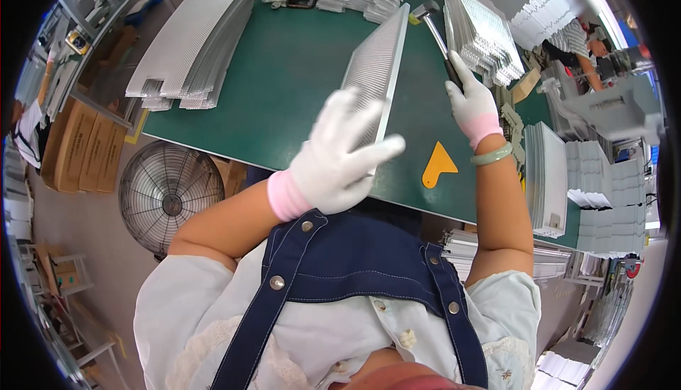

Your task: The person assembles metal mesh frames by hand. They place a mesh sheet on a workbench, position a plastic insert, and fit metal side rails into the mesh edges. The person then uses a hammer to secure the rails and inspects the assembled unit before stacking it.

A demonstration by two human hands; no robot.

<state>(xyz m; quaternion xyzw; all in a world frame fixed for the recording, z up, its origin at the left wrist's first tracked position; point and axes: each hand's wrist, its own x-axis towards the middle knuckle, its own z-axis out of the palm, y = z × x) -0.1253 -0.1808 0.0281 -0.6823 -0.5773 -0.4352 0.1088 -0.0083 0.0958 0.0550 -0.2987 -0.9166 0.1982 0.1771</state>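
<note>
A: Centre frame, near: the finned metal panel (372, 78) is steadied on edge on the green table (298, 78) by the left hand (337, 156), fingers spread wide.

B: Light but easily bent, it seems; best gripped by the frame edge. Right hand (472, 103) is wrapped around the hammer (436, 32). No containers are seen, only cardboard boxes (78, 149) at far left, contents hidden.

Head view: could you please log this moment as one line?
left hand: steadies ribbed silver metal panel, propped on edge | right hand: grips grey-headed hammer | surface: green table | nearby: yellow plastic scraper

Ribbed, dull-silver metal fin panel (374, 71), matt green table mat (298, 71), white knit cloth gloves, glossy metal hammer head (425, 10).
</note>
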